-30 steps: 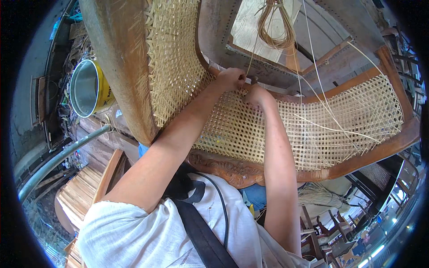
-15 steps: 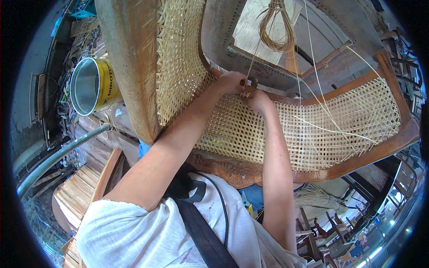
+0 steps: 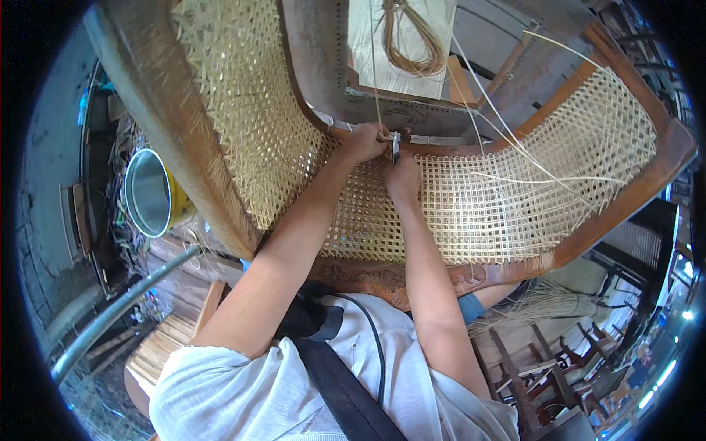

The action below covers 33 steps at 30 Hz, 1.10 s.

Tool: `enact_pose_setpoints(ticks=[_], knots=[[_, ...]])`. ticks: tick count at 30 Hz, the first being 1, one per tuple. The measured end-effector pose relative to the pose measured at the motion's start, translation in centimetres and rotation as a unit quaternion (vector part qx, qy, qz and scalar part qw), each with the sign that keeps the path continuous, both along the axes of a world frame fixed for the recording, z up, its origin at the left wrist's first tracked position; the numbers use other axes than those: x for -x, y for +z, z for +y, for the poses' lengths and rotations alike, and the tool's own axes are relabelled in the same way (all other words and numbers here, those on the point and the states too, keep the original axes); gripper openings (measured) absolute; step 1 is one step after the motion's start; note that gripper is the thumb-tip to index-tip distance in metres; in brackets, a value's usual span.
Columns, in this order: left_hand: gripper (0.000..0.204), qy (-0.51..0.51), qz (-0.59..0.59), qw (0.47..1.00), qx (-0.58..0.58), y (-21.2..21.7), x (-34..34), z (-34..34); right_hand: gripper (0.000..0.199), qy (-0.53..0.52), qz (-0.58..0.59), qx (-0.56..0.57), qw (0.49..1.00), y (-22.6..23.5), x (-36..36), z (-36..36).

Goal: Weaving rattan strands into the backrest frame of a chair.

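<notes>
Workshop bkgd: yellow bucket (image 3: pixel 176 198) is seen at far L. Cane panel (image 3: pixel 478 213) is set in wooden frame (image 3: pixel 625 211) before torso. Strand (image 3: pixel 376 81) is pinched by L hand (image 3: pixel 364 144) fingers; metal tool (image 3: pixel 396 147) is gripped by R hand (image 3: pixel 402 176) fingers nr upper rail.

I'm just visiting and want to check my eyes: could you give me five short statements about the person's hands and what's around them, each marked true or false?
1. The right hand holds a metal tool. True.
2. The bucket stands to the person's right. False: the yellow bucket is at the left.
3. The left hand is close beside the right one. True.
4. The woven panel is solid, without gaps. False: the woven panel is a lattice with many small holes.
5. The person wears a black shirt. False: the shirt is white, with a black strap across it.
</notes>
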State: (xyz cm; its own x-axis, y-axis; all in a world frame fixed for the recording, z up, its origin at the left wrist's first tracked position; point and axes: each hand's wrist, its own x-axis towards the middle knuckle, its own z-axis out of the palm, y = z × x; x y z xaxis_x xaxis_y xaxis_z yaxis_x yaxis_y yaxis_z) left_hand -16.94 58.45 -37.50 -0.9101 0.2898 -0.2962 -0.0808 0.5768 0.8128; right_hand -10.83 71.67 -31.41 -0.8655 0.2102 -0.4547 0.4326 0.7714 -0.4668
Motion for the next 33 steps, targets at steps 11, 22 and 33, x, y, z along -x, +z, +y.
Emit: enact_pose_setpoints(ticks=[11, 22, 33], knots=[[0.051, -0.245, -0.13, 0.959, -0.058, 4.1, 1.4, 5.0, 0.033, -0.117, -0.012, 0.157, 0.98, 5.3, -3.1, 11.1], [0.029, -0.18, -0.163, 0.97, -0.006, -0.9, 3.7, 0.1, 0.031, 0.153, -0.182, -0.042, 0.97, 6.1, 0.2, 4.7], [0.031, -0.164, -0.127, 0.978, 0.01, -1.5, 3.8, 0.1, 0.031, 0.139, -0.175, -0.072, 0.972, 4.8, 2.0, 2.1]])
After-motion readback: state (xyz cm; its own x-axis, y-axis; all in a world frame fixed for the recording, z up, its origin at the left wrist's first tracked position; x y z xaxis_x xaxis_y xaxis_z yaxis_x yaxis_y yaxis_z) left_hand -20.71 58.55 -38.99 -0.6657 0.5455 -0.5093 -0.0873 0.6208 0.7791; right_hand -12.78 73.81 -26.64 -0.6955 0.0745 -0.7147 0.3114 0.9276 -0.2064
